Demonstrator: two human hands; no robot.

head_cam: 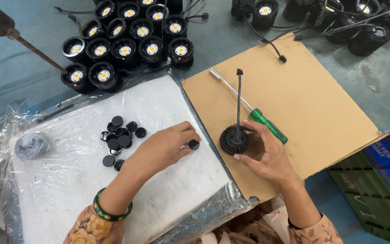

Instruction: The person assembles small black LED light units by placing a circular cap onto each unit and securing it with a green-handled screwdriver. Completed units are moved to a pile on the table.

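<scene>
Far left on the white foam pad (68, 180), wrapped in clear plastic, sits a grey crumpled wad (30, 145). Just right of it, a loose pile of small black round caps (119, 138) lies on the pad, some touching, a few apart at the lower edge. Behind the pad, top left, a cluster of black round lamp units (127, 43) stands packed together, each with a pale yellow disc in the centre, and a metal rod (32, 49) slants down toward them from the corner.

Left hand (163, 149) rests on the pad, wrist with green bangles (109, 211), fingers curled, thumb and forefinger pinching one black cap (194, 144) near the pad's right edge; cap looks touching the pad surface, hard to be sure.

Right of the pad lies a brown cardboard sheet (312, 108) on the blue-grey table (384, 90). Right hand (267, 156) sits on the cardboard, fingers wrapped loosely around the right side of a black finned heat sink (231, 141), holding it steady; its black cable (239, 99) sticks straight up with a connector at the tip. A screwdriver (267, 124) with green handle and silver shaft lies diagonally on the cardboard, handle just behind the fingers.

Top right, more black lamp units with cables (339, 22) are scattered on the table. Lower right corner shows green and blue crates (380, 180).
</scene>
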